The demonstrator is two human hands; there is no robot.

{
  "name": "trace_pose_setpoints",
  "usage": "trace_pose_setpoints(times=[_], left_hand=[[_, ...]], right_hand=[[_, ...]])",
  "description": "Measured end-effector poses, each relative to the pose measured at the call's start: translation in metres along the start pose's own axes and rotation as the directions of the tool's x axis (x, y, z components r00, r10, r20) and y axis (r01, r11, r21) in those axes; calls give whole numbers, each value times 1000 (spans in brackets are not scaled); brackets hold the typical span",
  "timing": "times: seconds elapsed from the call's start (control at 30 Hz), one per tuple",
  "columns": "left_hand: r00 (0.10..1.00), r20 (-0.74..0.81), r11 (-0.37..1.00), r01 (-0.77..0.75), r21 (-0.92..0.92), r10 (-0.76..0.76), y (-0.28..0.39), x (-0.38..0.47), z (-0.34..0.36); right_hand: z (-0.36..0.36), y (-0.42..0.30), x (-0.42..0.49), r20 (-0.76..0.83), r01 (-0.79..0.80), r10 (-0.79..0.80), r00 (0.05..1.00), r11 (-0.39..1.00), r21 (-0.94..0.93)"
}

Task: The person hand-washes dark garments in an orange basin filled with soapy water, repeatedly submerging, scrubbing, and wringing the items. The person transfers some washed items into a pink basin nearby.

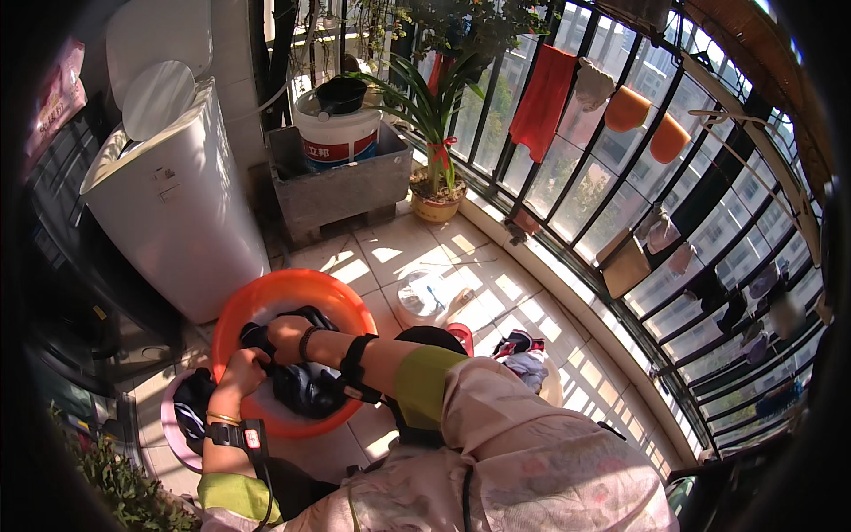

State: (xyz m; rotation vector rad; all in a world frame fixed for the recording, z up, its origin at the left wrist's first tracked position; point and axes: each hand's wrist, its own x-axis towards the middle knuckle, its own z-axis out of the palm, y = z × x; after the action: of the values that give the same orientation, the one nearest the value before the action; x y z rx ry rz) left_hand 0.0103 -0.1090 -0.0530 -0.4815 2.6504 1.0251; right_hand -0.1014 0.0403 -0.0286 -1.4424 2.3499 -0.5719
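Both hands are over an orange plastic basin [362, 312] on the tiled floor. My left hand [244, 370] grips an edge of a dark wet garment [254, 337]. Just above and to the right of it, my right hand [288, 338] is closed on the same dark cloth. More black clothing [306, 392] lies in cloudy water in the basin. A pink basin [174, 435] at the lower left holds a black garment with white stripes [191, 402]. The fingertips of both hands are partly hidden by the cloth.
A white washing machine [179, 206] stands behind the basin. Beyond are a grey stone sink [339, 193] with a paint bucket [336, 130], and a potted plant [435, 206]. A clear round container [423, 294] and piled clothes [523, 359] sit right. Laundry hangs along the railing.
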Motion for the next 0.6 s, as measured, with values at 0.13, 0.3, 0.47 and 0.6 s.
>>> trace_pose_setpoints(times=[0.13,0.3,0.47,0.6], left_hand=[[999,25,1000,24,-14,-23,4,-4,2],[981,57,974,-193,119,187,-1,-6,3],[993,103,993,-64,100,54,-7,-4,3],[981,12,980,-195,-43,195,-5,0,10]], right_hand=[[5,4,-2,94,-80,76,993,996,45],[18,14,2,265,100,-55,963,982,-162],[31,24,15,397,159,-52,916,958,-240],[33,19,19,393,270,-166,904,936,-227]])
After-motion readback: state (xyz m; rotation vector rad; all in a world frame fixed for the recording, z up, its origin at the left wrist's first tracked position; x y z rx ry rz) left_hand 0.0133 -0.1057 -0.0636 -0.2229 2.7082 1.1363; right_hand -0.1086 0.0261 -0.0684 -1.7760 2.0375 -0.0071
